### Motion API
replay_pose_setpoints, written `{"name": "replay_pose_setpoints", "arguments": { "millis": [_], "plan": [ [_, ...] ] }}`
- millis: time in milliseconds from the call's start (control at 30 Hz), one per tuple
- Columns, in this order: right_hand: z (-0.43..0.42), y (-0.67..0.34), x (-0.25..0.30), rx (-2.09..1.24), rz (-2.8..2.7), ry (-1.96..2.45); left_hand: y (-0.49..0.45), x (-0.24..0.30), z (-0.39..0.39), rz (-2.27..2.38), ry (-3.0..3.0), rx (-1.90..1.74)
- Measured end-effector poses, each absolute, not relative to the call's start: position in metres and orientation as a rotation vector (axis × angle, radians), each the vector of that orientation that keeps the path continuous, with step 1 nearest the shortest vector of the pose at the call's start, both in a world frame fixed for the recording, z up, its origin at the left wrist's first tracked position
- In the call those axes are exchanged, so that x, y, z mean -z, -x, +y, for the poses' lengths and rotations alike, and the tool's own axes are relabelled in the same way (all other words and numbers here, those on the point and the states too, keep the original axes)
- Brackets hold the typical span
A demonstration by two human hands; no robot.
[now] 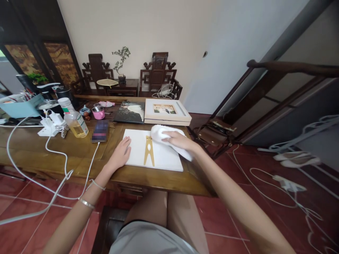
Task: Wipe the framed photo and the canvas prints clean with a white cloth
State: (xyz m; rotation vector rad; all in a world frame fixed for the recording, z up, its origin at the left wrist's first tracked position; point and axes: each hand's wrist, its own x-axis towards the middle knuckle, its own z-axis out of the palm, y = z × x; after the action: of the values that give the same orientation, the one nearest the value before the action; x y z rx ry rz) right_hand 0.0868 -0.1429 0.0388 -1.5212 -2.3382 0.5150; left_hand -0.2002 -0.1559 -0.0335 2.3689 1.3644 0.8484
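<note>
A white flat board (164, 157) with a gold clothespin-shaped piece (149, 151) on it lies on the wooden table (53, 153) in front of me. My left hand (121, 152) rests flat on the board's left edge, fingers stretched out. My right hand (180, 140) presses a white cloth (161, 133) onto the board's upper right part, fingers curled over the cloth.
Behind the board lie a white picture frame (167, 111) and a dark picture (130, 112). To the left stand a phone (100, 131) on a white cable, a bottle of yellow liquid (75, 121), a pink cup (98, 112) and a power strip (50, 125). Cables trail on the red floor at the right.
</note>
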Motion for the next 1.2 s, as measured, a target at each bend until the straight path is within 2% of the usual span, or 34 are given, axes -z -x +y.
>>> {"name": "replay_pose_setpoints", "arguments": {
  "millis": [167, 300, 500, 633, 933, 1067, 1200],
  "plan": [
    [-0.136, -0.045, -0.020, -0.439, -2.300, 1.550, 0.201, 0.033, -0.155, 1.368, -2.376, -0.828],
    [-0.191, -0.029, -0.011, -0.361, -2.458, 1.382, 0.201, 0.034, -0.156, 1.366, -2.378, -0.837],
    [-0.271, -0.030, -0.026, -0.372, -2.737, 1.109, 0.199, 0.034, -0.156, 1.375, -2.378, -0.836],
    [-0.250, -0.034, -0.026, -0.338, -2.736, 1.096, 0.199, 0.034, -0.156, 1.374, -2.375, -0.844],
    [-0.127, -0.022, -0.018, -0.169, -2.575, 1.382, 0.203, 0.035, -0.153, 1.354, -2.380, -0.839],
    [-0.143, -0.013, -0.021, -0.104, -2.593, 1.366, 0.202, 0.035, -0.153, 1.357, -2.371, -0.846],
    [-0.204, -0.008, -0.021, -0.157, -2.654, 1.253, 0.200, 0.033, -0.156, 1.376, -2.370, -0.817]
  ]
}}
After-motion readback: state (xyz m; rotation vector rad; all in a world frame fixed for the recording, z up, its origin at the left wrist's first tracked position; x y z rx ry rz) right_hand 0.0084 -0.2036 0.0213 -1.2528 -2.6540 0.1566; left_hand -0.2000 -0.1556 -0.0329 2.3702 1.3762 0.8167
